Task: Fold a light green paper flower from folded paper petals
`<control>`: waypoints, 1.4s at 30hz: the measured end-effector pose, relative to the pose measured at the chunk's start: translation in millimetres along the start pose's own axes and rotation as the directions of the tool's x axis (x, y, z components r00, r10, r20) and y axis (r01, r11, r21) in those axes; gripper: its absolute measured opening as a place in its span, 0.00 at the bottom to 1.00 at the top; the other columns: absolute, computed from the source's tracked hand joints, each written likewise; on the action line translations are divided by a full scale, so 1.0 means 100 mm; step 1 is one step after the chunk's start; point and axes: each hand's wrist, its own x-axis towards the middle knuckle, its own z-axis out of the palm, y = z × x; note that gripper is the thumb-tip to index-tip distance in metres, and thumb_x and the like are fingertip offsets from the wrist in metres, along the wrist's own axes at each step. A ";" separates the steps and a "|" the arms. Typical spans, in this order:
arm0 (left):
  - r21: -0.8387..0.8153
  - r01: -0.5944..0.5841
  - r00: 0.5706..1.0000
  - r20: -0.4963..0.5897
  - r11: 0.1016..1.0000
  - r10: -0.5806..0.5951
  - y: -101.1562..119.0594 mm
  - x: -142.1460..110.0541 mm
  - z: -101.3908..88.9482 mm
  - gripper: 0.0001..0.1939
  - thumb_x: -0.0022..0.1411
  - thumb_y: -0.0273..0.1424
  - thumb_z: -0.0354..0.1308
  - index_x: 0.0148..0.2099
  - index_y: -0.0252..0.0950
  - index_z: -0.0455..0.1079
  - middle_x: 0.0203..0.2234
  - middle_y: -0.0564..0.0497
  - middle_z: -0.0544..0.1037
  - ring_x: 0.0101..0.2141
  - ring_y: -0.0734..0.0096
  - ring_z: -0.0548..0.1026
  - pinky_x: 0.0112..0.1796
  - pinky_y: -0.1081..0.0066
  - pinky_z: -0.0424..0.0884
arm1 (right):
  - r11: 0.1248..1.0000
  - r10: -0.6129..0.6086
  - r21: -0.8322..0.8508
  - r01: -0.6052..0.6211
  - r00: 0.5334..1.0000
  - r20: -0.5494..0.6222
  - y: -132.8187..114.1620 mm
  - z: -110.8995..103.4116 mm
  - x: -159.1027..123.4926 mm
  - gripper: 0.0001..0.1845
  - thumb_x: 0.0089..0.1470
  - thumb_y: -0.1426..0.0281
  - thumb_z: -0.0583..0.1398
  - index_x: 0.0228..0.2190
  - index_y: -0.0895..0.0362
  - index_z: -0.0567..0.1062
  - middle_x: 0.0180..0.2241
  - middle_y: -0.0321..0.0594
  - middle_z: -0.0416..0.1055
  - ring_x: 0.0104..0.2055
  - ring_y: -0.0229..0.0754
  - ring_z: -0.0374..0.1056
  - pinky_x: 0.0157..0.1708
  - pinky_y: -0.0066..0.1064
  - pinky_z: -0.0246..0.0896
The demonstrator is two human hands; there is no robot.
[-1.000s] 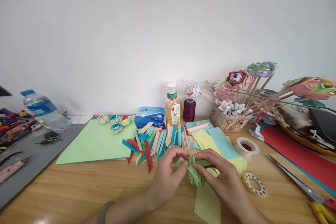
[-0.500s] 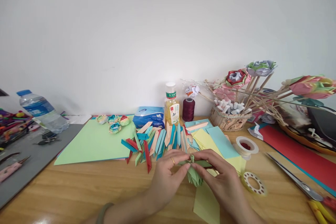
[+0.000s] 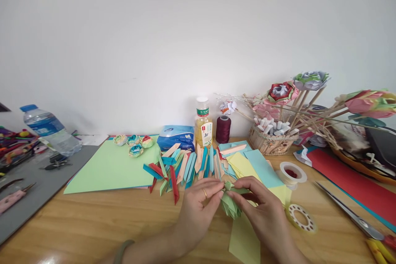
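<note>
Low in the middle of the view, my left hand (image 3: 198,206) and my right hand (image 3: 262,210) both pinch a green folded paper piece (image 3: 230,204) over the wooden table (image 3: 93,227). A ring is on my left hand and a bracelet on that wrist. The fingers of both hands are closed on the piece's top. A light green paper strip (image 3: 244,241) lies under my right wrist. Just behind my hands is a pile of folded paper strips (image 3: 182,167) in blue, red, green and peach.
Large green sheet (image 3: 111,169) left of the pile, with small paper rosettes (image 3: 136,144). Water bottle (image 3: 49,130) on the grey mat at left. Tissue pack (image 3: 176,137), small bottle (image 3: 203,126), thread spool (image 3: 222,129), basket of paper flowers (image 3: 274,138), tape rolls (image 3: 300,216), scissors (image 3: 349,214), red paper (image 3: 352,185).
My hands have stayed on the green piece, with the fingers shifting slightly on it. The view has barely moved.
</note>
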 end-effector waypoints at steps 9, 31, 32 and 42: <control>0.071 -0.294 0.951 -0.083 0.953 0.299 -0.03 0.04 0.00 0.12 0.53 0.20 0.58 0.39 0.37 0.75 0.30 0.47 0.80 0.33 0.68 0.76 0.37 0.67 0.75 | 0.989 0.110 0.088 -0.120 0.987 0.117 0.00 0.00 0.02 0.07 0.48 0.67 0.61 0.25 0.55 0.67 0.28 0.36 0.66 0.33 0.39 0.64 0.31 0.26 0.63; -0.018 -0.053 0.998 0.021 0.998 0.054 0.02 0.00 -0.04 0.05 0.54 0.22 0.56 0.34 0.32 0.72 0.28 0.47 0.77 0.31 0.70 0.75 0.34 0.72 0.70 | 0.929 0.238 0.215 -0.300 0.932 0.273 -0.06 -0.04 0.06 0.09 0.46 0.66 0.62 0.23 0.54 0.65 0.26 0.32 0.61 0.30 0.37 0.61 0.31 0.25 0.58; -0.013 -0.061 0.998 0.025 0.998 0.061 0.03 0.01 -0.05 0.05 0.54 0.22 0.56 0.33 0.33 0.71 0.27 0.47 0.77 0.31 0.70 0.74 0.35 0.71 0.69 | 0.924 0.241 0.224 -0.308 0.929 0.282 -0.06 -0.04 0.06 0.10 0.46 0.66 0.62 0.23 0.54 0.65 0.26 0.32 0.61 0.30 0.37 0.61 0.31 0.25 0.58; -0.318 0.502 0.826 0.450 0.804 -0.338 -0.01 0.13 -0.12 0.09 0.47 0.28 0.61 0.31 0.34 0.64 0.29 0.52 0.68 0.31 0.72 0.69 0.35 0.70 0.66 | 0.856 0.277 0.321 -0.406 0.883 0.380 -0.05 -0.02 0.05 0.10 0.44 0.66 0.64 0.23 0.56 0.67 0.25 0.32 0.64 0.29 0.37 0.61 0.30 0.26 0.56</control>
